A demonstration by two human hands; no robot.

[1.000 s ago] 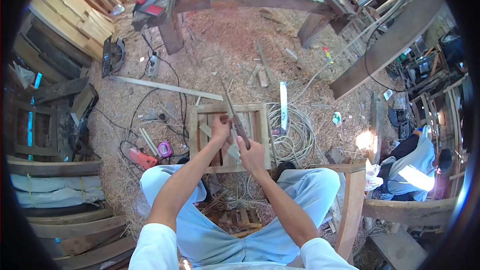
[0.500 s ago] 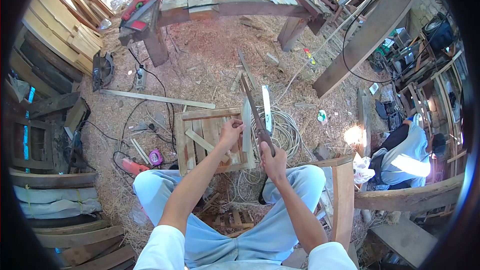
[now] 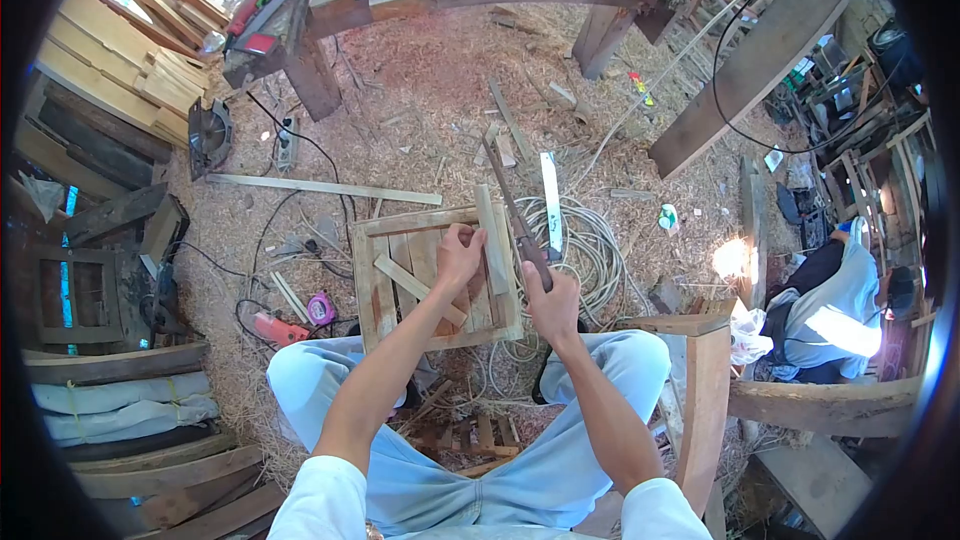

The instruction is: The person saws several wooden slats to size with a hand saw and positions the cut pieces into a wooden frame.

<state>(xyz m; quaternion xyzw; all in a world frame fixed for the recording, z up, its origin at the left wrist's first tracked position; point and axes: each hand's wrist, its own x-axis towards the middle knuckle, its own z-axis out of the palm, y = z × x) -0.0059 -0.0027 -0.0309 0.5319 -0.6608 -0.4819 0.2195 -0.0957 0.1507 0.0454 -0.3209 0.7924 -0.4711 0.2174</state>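
Right hand fisted on long dark-handled blade; left hand pinches pale wooden slat on square slatted wooden frame. Hands sit close, so a slip of the blade could nick the left fingers.

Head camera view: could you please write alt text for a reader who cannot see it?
A seated person's right hand grips a long-bladed knife over a slatted wooden frame on a sawdust-covered floor, while the left hand rests on the frame. Another person sits at the right.
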